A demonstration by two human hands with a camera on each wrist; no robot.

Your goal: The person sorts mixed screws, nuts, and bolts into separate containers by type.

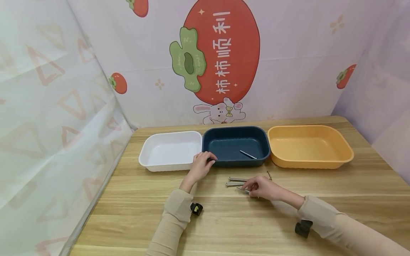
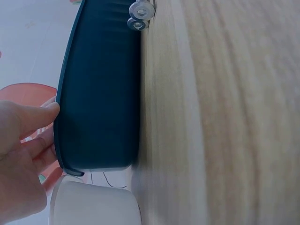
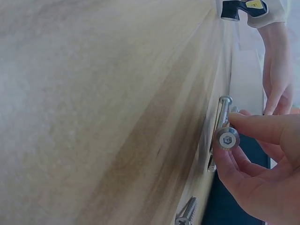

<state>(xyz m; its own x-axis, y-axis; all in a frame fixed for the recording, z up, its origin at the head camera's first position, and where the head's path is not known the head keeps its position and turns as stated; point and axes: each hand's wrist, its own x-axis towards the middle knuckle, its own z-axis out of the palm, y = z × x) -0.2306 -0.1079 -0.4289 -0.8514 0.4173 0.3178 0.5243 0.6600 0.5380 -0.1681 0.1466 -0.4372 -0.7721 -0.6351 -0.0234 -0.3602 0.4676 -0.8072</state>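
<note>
Silver metal shows right of centre in the right wrist view: a bolt [image 3: 228, 140] pinched by the right hand [image 1: 263, 188] near loose bolts [image 1: 237, 179], while the left hand [image 1: 201, 165] grips the navy tray [image 1: 237, 163] by its rim. Picking up seems underway; next likely calls for lifting clear.

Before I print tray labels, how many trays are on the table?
3: the white tray at left, the dark blue tray in the middle, the yellow tray at right. None looks hidden.
</note>
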